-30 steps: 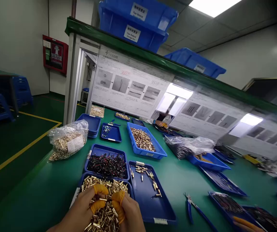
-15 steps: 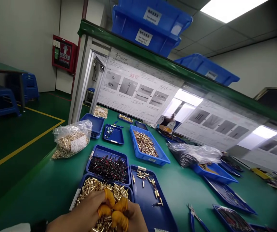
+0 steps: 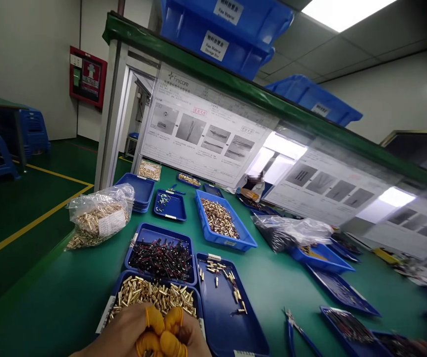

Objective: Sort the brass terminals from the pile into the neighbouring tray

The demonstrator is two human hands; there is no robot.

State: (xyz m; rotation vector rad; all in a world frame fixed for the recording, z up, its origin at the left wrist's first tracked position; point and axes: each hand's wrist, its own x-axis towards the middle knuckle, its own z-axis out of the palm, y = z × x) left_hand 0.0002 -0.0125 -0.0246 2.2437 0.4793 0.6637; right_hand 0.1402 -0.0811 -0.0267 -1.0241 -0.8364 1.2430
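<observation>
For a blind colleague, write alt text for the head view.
Left hand and right hand, in orange finger covers, held close over a tray of golden pieces on a green table. Behind it sits a tray of dark wires; to the right, a long tray and pliers.

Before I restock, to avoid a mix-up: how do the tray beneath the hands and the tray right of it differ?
The near tray is heaped with golden cylinders; the right-hand tray holds a scattered few, its floor mostly showing. The near tray bears a white label on its left side; the right-hand tray has one at each end. Both are blue and hold golden cylinders.
</observation>
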